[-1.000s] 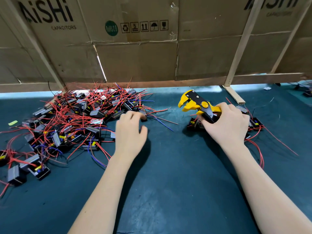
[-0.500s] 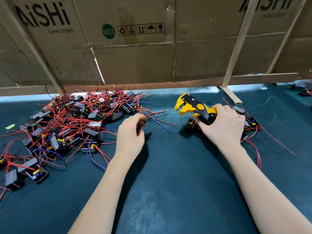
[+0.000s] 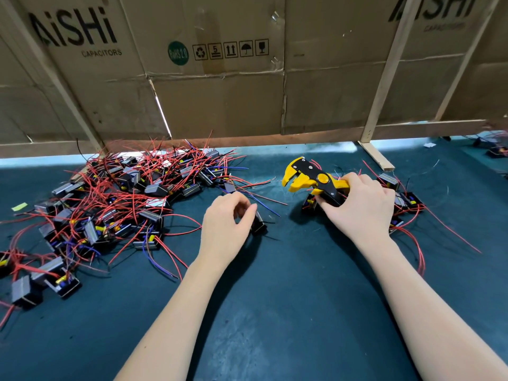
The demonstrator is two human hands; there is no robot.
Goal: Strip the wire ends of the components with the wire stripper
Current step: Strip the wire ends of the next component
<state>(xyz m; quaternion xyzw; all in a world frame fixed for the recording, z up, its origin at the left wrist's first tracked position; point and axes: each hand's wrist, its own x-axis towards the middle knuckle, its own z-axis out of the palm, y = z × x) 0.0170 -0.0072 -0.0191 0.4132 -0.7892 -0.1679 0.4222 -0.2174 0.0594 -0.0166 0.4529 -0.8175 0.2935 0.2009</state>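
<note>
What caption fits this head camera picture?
Right hand grips yellow wire stripper; left hand holds a component beside the wired pile.

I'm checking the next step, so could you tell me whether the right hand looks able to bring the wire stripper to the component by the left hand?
Probably yes. The right hand already grips the wire stripper, and only bare mat lies between it and the component at the left hand.

Even, fairly bright light falls from above on the bench (image 3: 275, 312), and soft shadows pool just under both forearms. A pale glare strip runs along the bench's far edge beneath the cardboard wall (image 3: 220, 105). Wide-angle bending bows the wall's edges; corners look slightly soft.
</note>
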